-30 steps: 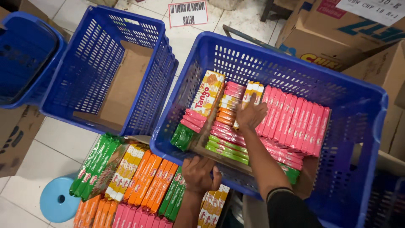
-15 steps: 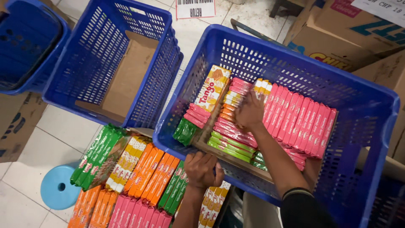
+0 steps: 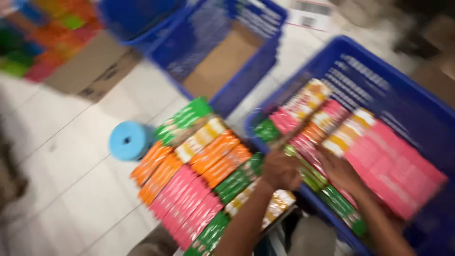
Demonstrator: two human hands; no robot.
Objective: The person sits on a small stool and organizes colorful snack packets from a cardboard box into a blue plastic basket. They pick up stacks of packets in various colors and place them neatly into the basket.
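1. The left hand [image 3: 280, 169] curls over the near rim of the blue lattice plastic crate [image 3: 379, 71]; blur hides whether it grips anything.
2. The right hand [image 3: 342, 171] lies flat on glossy slim packets [image 3: 388, 161] inside the crate, clasping nothing.
3. More slim packets [image 3: 194, 185] lie stacked just outside, beside a blue foam roll [image 3: 128, 140].

Packets [image 3: 393, 166] lie in the right crate [image 3: 403, 71]; more packs [image 3: 199, 180] stacked left.

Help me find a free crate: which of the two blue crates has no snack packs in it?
The far blue crate: only its bare brown bottom shows. The near crate, where both hands rest, is lined with pink, orange and green packs.
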